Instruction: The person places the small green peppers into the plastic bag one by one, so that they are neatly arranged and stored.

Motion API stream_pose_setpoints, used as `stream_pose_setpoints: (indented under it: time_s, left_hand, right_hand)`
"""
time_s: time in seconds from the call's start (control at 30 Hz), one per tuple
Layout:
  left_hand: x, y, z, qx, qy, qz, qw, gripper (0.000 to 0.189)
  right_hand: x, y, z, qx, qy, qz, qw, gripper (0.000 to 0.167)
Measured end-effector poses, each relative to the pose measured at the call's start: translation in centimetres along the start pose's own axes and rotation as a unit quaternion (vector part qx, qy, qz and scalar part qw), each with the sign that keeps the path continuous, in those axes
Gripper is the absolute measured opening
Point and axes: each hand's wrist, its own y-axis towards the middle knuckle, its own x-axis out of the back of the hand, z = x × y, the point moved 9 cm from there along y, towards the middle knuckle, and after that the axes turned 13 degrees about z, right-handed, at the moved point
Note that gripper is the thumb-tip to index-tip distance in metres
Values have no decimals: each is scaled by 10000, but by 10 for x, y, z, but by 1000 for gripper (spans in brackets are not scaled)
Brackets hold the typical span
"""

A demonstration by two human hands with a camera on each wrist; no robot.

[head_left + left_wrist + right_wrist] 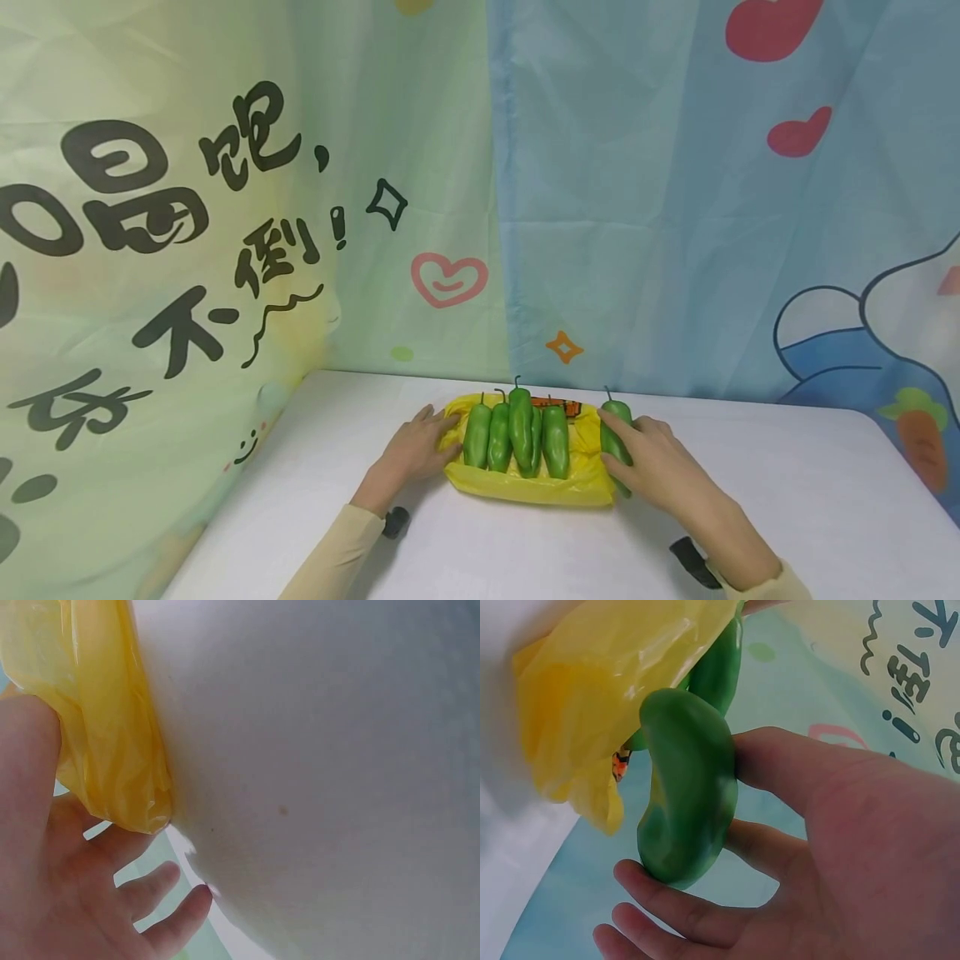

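A yellow plastic bag (528, 490) lies spread on the white table, its edge rolled up at the front. Several green peppers (519, 433) stand side by side in it, stems pointing away. At the bag's right end my right hand (660, 462) holds another green pepper (690, 787) between thumb and fingers, beside the bag's edge. My left hand (416, 446) is at the left end of the bag, thumb on the near side and fingers behind the yellow plastic (112, 742). Its outer fingers are spread near the table.
The white table (480, 550) reaches back to a printed cloth backdrop (600, 208). Another printed cloth (112, 333) borders the table's left side. A black wrist strap (693, 562) shows on the right forearm, and a dark piece (396, 522) by the left wrist.
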Motion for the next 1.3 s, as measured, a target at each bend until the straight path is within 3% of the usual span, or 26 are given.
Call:
stream_pose_setpoints:
  time_s: [1.3]
  left_hand:
    - [1,1,1,-79,4,-110,9999,54]
  right_hand:
    - [-10,25,28,140,292,158,9994,61]
